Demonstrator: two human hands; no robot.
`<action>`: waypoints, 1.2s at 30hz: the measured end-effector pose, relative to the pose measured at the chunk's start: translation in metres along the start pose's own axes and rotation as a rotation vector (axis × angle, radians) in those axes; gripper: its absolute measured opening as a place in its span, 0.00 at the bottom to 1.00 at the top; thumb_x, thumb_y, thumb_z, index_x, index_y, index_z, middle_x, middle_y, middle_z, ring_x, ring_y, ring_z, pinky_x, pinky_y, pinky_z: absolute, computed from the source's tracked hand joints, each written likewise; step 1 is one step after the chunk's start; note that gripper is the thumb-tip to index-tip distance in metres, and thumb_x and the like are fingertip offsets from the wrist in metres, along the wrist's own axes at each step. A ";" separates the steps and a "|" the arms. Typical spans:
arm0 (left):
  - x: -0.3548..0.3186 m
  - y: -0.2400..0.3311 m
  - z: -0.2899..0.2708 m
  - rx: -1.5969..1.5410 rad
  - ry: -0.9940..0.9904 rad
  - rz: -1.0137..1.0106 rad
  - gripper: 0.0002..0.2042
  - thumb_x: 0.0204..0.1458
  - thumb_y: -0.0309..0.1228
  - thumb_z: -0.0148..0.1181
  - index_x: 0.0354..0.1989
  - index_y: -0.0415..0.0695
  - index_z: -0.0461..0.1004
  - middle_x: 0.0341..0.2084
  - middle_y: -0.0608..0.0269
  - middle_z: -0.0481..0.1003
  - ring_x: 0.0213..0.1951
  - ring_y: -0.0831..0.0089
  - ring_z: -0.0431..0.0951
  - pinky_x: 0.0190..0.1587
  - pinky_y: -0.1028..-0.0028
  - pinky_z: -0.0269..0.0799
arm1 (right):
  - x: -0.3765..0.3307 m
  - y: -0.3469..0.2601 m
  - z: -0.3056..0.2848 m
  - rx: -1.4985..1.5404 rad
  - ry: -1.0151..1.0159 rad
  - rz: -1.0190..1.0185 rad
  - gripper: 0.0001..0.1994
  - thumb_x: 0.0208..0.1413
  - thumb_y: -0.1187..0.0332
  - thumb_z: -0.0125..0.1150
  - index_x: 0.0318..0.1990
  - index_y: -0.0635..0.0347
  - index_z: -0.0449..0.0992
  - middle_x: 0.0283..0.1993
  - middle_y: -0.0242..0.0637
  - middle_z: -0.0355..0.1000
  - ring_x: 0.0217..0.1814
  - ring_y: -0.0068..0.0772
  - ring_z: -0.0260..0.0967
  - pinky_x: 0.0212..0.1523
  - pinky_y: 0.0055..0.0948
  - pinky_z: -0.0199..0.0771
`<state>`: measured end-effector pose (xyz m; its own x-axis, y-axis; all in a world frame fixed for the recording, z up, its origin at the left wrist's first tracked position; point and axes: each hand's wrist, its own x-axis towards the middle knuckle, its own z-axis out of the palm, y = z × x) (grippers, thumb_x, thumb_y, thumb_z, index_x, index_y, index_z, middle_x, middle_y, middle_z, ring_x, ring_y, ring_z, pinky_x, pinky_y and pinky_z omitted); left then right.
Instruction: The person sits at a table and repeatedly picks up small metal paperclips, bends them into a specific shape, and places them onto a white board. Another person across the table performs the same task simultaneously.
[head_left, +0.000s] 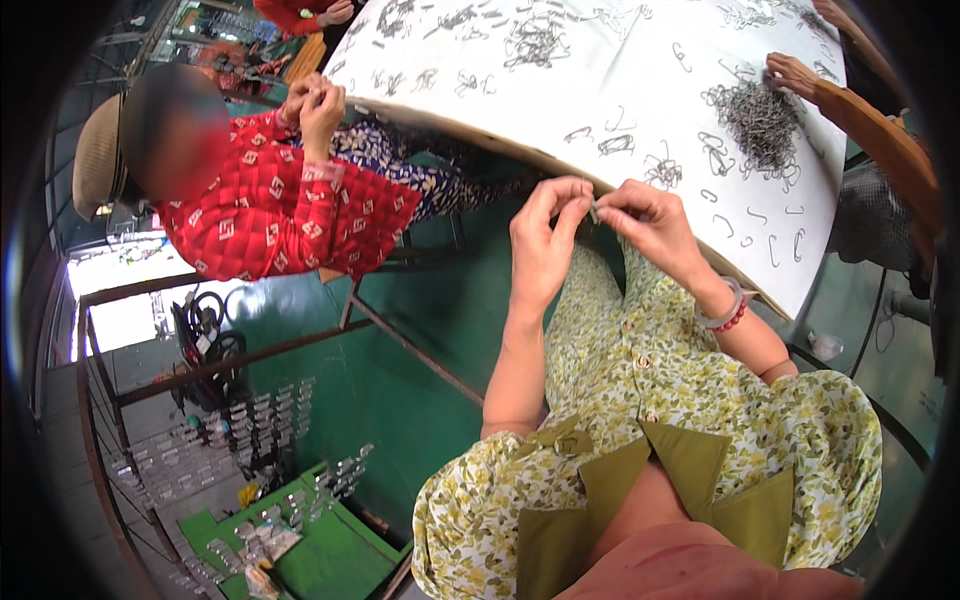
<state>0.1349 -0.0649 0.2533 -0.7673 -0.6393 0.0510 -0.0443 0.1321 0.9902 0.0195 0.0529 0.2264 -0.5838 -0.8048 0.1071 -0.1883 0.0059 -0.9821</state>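
My left hand [548, 240] and my right hand [652, 222] meet just off the table's near edge, above my lap. Both are closed, thumb pinched to forefinger, fingertips almost touching. Between them a small greyish bit shows, too little to tell its kind. On the white tabletop [640, 100] beyond my hands lie bent metal wire hooks. A small cluster of hooks [663, 170] is nearest my right hand, and a larger heap of hooks [758, 125] rises farther right.
At the left sits a person in a red patterned jacket [290, 205], both hands raised together by the table. Another person's hand [790, 75] reaches to the big heap from the right. Lower left stand a metal frame [240, 350], a green board [330, 560] and racks of small shiny parts [230, 430].
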 end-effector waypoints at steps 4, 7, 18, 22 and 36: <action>-0.006 -0.006 0.004 -0.010 0.066 0.028 0.04 0.59 0.21 0.51 0.40 0.35 0.71 0.37 0.60 0.77 0.41 0.79 0.74 0.47 0.79 0.68 | 0.016 0.004 -0.013 -0.117 0.005 -0.097 0.07 0.52 0.73 0.64 0.38 0.64 0.80 0.28 0.34 0.74 0.28 0.20 0.69 0.30 0.22 0.69; -0.010 -0.003 -0.001 -0.056 0.112 0.005 0.03 0.59 0.20 0.50 0.39 0.35 0.70 0.37 0.56 0.77 0.42 0.76 0.75 0.49 0.77 0.69 | 0.062 0.033 -0.046 -0.150 0.085 0.009 0.10 0.54 0.70 0.62 0.42 0.63 0.80 0.32 0.37 0.77 0.32 0.24 0.72 0.35 0.23 0.71; -0.027 -0.005 -0.016 0.050 0.196 -0.021 0.04 0.53 0.22 0.57 0.36 0.39 0.76 0.32 0.60 0.78 0.37 0.72 0.78 0.41 0.75 0.72 | 0.304 0.223 -0.155 -0.998 0.343 -0.069 0.06 0.39 0.75 0.60 0.20 0.70 0.73 0.24 0.56 0.71 0.28 0.54 0.71 0.30 0.44 0.71; -0.022 0.002 -0.020 0.060 0.147 0.043 0.03 0.56 0.23 0.56 0.36 0.37 0.74 0.33 0.61 0.78 0.38 0.76 0.78 0.42 0.76 0.74 | 0.295 0.200 -0.174 -1.077 0.191 -0.040 0.06 0.38 0.76 0.55 0.24 0.71 0.75 0.26 0.58 0.72 0.31 0.56 0.73 0.32 0.43 0.72; -0.030 0.017 -0.023 0.088 0.148 0.119 0.05 0.55 0.26 0.59 0.36 0.37 0.73 0.31 0.62 0.77 0.32 0.74 0.77 0.37 0.74 0.72 | 0.060 -0.042 -0.004 0.229 -0.158 0.135 0.10 0.51 0.81 0.59 0.42 0.75 0.74 0.32 0.39 0.73 0.30 0.26 0.72 0.35 0.23 0.77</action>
<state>0.1716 -0.0605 0.2717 -0.6685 -0.7184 0.1923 -0.0193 0.2752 0.9612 -0.0108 0.0071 0.2748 -0.4578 -0.8884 -0.0341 0.0758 -0.0008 -0.9971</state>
